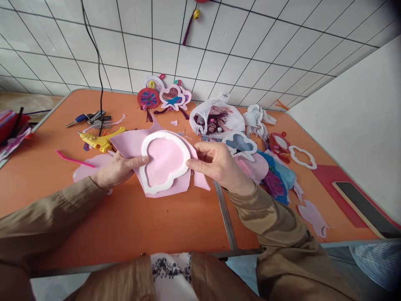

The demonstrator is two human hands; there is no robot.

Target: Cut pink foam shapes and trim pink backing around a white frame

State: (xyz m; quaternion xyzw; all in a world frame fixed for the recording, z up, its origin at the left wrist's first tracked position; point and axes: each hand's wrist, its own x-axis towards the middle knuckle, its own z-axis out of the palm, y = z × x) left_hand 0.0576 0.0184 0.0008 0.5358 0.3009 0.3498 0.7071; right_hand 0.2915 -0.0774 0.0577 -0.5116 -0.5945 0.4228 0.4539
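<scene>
Between my hands is a sheet of pink felt (167, 159) with a white heart-shaped foam frame (165, 185) lying on its face. My left hand (120, 169) grips the left edge, thumb on the white frame and fingers hidden behind the felt. On the right, my right hand (216, 165) pinches the frame's edge and the felt between thumb and fingers. A partly cut strip of the felt (201, 180) hangs below my right hand. The piece is held up above the orange table, tilted toward me.
A yellow glue gun (102, 140) and a bunch of keys (94, 118) lie at left. Finished ornaments (148, 98) lean against the tiled wall. A plastic bag (216, 119) holds tassels. At right are a cloud-shaped frame (303, 157), felt scraps (313, 217) and a phone (372, 209).
</scene>
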